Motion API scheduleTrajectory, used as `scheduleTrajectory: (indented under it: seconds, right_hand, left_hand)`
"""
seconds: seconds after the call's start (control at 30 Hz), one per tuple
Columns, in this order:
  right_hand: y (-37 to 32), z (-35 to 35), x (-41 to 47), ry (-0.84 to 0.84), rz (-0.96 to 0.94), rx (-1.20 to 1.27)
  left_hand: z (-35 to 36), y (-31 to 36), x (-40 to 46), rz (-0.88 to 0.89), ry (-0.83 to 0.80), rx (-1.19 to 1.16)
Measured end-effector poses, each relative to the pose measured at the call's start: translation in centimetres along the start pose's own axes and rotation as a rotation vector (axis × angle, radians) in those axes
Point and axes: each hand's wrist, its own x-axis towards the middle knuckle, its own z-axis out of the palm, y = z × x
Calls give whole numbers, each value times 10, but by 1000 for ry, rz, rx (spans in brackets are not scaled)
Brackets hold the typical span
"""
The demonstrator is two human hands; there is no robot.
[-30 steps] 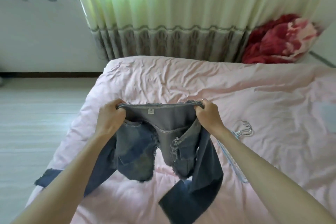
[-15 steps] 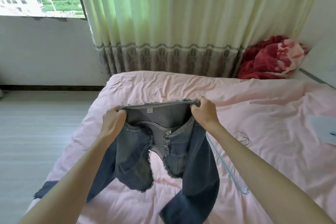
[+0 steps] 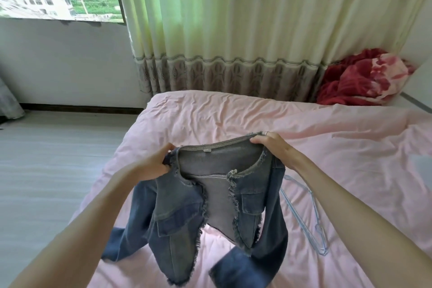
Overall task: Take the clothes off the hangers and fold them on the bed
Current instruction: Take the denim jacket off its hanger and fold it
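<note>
Denim jacket (image 3: 210, 206) held up over the near part of the bed (image 3: 327, 147), collar stretched between two hands. Left hand (image 3: 154, 166) fingers clenched on the collar's left end, fingertips buried in cloth. Right hand (image 3: 271, 147) fingers pinch the right end (a ring shows on one). Sleeve ends trail onto the pink sheet; lower hem cut off at 6 o'clock. One wire hanger (image 3: 311, 222) lies bare on the sheet at 4 o'clock, partly behind the right forearm. Bed's left edge drops to open floor (image 3: 46, 170) at 9 o'clock. One red blanket (image 3: 360, 79) at 2 o'clock; pale object at 3 o'clock, cropped, unidentifiable.
</note>
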Motion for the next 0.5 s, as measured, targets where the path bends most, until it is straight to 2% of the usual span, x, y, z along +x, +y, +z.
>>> scheduleTrajectory:
  seconds: [0.17, 0.27, 0.33, 0.43, 0.5]
  right_hand:
    - [10, 0, -5, -225, 7, -138]
    - [13, 7, -6, -344, 14, -128]
    - [15, 13, -5, -327, 19, -179]
    - [24, 18, 2, -192, -4, -329]
    - [29, 17, 6, -69, -65, -327]
  left_hand:
    - [4, -17, 9, 106, 482, 67]
    - [1, -15, 10, 128, 636, 4]
    - [-3, -12, 10, 169, 702, 0]
    - [-9, -12, 7, 241, 725, 5]
    - [-11, -17, 5, 286, 742, 22]
